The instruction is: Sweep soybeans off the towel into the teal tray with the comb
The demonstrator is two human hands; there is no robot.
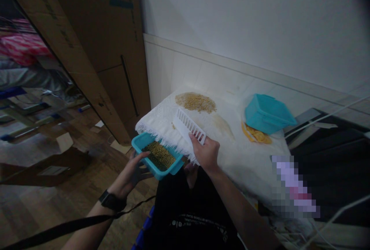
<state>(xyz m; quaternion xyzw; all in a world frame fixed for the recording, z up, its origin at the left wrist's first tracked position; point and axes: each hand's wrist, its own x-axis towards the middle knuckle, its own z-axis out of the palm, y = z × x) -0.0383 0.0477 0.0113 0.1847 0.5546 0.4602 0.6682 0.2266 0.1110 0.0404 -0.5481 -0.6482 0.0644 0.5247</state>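
Note:
My left hand (131, 171) grips the near left side of a turquoise plastic container (138, 142), its thumb over the rim. Yellowish soybeans (164, 157) partly cover the bottom inside. The container hangs just below the fringed edge of a white cloth (153, 123) covering the table. In my right hand (209, 153) is a white slotted plastic piece (182, 125), held by its near end, its far end over the cloth. Beyond that end, a pile of soybeans (198, 103) lies on the cloth, with a few loose ones beside the slotted piece.
A second turquoise container (268, 115) stands tilted on a yellow cloth (256, 133) at the right. A tall cardboard box (95, 30) rises at the left, and a wall (245, 19) backs the table. White cables (332, 113) cross a black object at the far right.

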